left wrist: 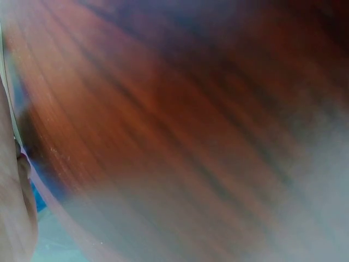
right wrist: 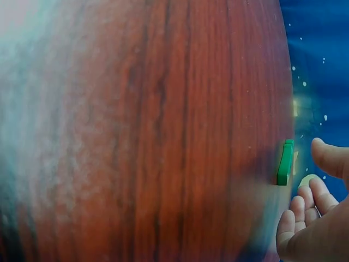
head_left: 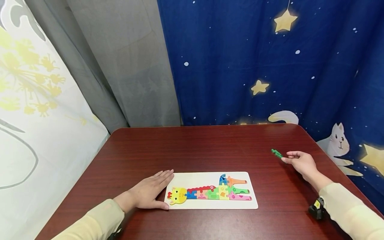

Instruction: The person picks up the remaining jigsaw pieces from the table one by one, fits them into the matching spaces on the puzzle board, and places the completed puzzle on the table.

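A white puzzle board (head_left: 198, 204) with a colourful giraffe of joined pieces lies on the table. My left hand (head_left: 151, 189), fingers straight, rests flat at the board's left end. A green puzzle piece (head_left: 276, 153) lies on the tabletop to the right, beyond the board. Close to its near end is my right hand (head_left: 301, 163), thumb and fingers parted. In the right wrist view a gap shows between the green piece (right wrist: 285, 162) and the right hand (right wrist: 319, 218). The left wrist view is blurred and catches only part of the left hand (left wrist: 16, 202).
The dark red wooden table (head_left: 144, 150) has rounded far corners. Behind it hang a grey curtain (head_left: 135, 66) and a blue curtain (head_left: 225, 66) with stars and cats. White patterned cloth (head_left: 60, 140) hangs along the left. A black wrist device (head_left: 316, 209) sits at the right wrist.
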`<control>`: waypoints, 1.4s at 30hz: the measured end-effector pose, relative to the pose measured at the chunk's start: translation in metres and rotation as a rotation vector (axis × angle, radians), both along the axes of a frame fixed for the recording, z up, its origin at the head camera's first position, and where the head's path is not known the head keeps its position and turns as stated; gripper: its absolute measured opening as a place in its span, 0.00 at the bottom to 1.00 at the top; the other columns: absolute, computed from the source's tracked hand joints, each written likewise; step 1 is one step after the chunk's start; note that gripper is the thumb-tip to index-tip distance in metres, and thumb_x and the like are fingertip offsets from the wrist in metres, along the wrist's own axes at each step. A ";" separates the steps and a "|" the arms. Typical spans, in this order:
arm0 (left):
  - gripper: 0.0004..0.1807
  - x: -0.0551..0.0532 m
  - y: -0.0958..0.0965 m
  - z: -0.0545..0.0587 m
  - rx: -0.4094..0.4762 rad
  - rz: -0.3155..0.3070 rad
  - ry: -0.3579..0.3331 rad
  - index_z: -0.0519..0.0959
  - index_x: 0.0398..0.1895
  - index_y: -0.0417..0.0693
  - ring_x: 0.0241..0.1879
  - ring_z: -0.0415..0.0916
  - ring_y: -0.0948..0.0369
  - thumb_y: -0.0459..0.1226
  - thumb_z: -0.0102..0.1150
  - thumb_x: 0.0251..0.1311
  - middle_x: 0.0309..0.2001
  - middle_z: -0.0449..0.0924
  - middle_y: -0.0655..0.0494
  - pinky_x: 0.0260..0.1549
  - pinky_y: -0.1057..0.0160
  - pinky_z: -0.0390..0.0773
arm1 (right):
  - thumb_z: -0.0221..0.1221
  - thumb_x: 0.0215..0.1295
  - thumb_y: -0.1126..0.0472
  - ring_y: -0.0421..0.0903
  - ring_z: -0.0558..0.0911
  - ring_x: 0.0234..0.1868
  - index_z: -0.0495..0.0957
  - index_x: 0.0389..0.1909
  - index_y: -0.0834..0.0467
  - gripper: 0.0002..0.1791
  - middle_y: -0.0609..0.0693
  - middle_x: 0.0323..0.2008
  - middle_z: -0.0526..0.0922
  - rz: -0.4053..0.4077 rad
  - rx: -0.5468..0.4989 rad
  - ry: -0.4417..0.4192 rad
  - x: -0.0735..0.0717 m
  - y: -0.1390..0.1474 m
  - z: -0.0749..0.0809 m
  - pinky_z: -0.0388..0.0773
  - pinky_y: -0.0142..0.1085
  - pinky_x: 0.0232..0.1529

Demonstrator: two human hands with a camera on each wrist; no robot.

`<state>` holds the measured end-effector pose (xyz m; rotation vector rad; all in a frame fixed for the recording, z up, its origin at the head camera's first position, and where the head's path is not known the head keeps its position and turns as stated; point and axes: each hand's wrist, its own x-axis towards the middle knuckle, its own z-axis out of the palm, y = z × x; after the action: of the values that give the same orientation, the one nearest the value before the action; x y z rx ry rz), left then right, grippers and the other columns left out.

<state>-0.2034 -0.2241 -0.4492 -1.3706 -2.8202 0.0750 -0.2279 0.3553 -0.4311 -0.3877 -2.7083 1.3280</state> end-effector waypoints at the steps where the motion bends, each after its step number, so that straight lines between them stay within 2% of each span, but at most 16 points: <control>1: 0.57 0.000 0.000 0.000 0.000 0.000 0.001 0.48 0.77 0.42 0.74 0.45 0.56 0.75 0.37 0.56 0.77 0.45 0.49 0.70 0.56 0.52 | 0.65 0.63 0.53 0.48 0.72 0.43 0.71 0.57 0.73 0.32 0.63 0.48 0.78 0.002 0.001 0.001 0.000 0.000 0.000 0.72 0.28 0.29; 6: 0.58 0.000 0.001 0.000 -0.003 0.000 0.002 0.49 0.77 0.42 0.74 0.44 0.56 0.75 0.37 0.56 0.77 0.45 0.49 0.70 0.56 0.52 | 0.65 0.62 0.53 0.48 0.73 0.41 0.71 0.57 0.74 0.32 0.63 0.47 0.78 0.010 0.005 -0.004 0.001 0.001 -0.002 0.71 0.29 0.30; 18: 0.58 0.000 0.001 0.001 -0.002 -0.011 0.021 0.50 0.76 0.41 0.74 0.45 0.56 0.75 0.37 0.56 0.76 0.46 0.48 0.70 0.56 0.51 | 0.64 0.63 0.53 0.58 0.72 0.46 0.71 0.56 0.74 0.31 0.71 0.53 0.72 0.009 0.001 -0.042 0.000 0.002 -0.007 0.70 0.36 0.36; 25: 0.57 0.000 0.001 0.001 -0.006 -0.013 0.029 0.50 0.76 0.40 0.74 0.45 0.56 0.74 0.37 0.57 0.76 0.46 0.48 0.70 0.56 0.52 | 0.65 0.62 0.54 0.59 0.72 0.45 0.72 0.55 0.73 0.29 0.71 0.52 0.72 -0.002 0.013 -0.064 -0.003 0.003 -0.009 0.69 0.37 0.35; 37: 0.57 0.001 0.000 0.000 -0.015 -0.009 0.019 0.50 0.77 0.41 0.74 0.45 0.56 0.74 0.37 0.57 0.77 0.46 0.49 0.70 0.55 0.52 | 0.67 0.59 0.58 0.58 0.73 0.41 0.76 0.47 0.71 0.22 0.67 0.43 0.78 -0.054 0.108 -0.030 -0.006 -0.003 -0.011 0.69 0.41 0.34; 42: 0.57 0.000 0.000 0.001 -0.016 -0.002 0.018 0.49 0.77 0.42 0.74 0.45 0.56 0.75 0.37 0.56 0.77 0.45 0.49 0.70 0.56 0.52 | 0.67 0.59 0.60 0.59 0.72 0.41 0.77 0.45 0.72 0.21 0.66 0.41 0.79 -0.064 0.117 -0.021 -0.005 -0.005 -0.009 0.69 0.41 0.34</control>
<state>-0.2031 -0.2243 -0.4486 -1.3689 -2.8097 0.1098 -0.2331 0.3500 -0.4399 -0.4753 -2.7486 1.1497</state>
